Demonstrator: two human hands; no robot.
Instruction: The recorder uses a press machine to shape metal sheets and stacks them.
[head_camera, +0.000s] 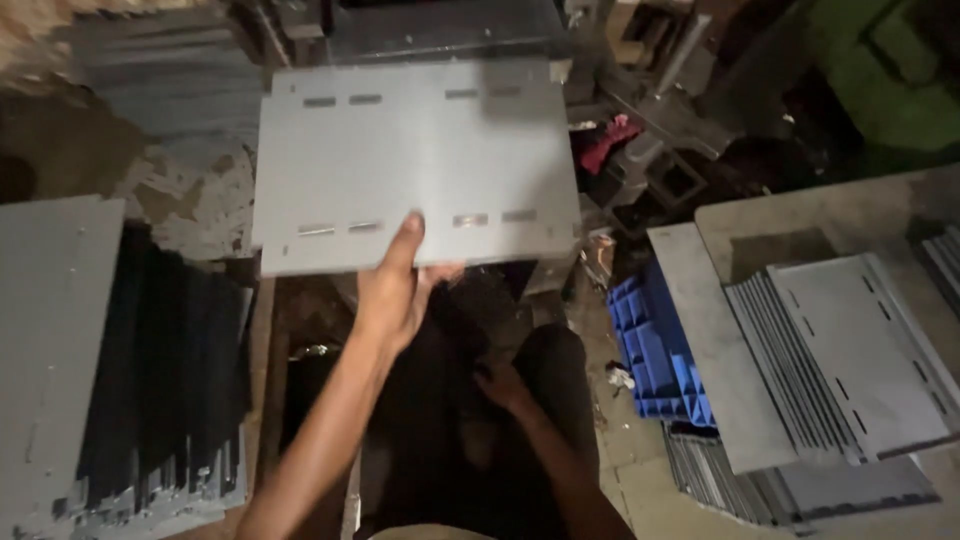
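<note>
My left hand (398, 290) grips the near edge of a flat grey metal sheet (415, 160) with slots punched along its far and near sides. The thumb lies on top of the sheet and the fingers are under it. The sheet is held up level in front of me. My right hand (503, 385) rests low on my dark trouser leg, fingers loosely curled, holding nothing.
A stack of similar slotted grey sheets (850, 355) lies fanned out at the right. More grey sheets (55, 350) stand at the left. A blue plastic crate (655, 345) sits on the floor. Dark machine parts (660, 150) crowd the far side.
</note>
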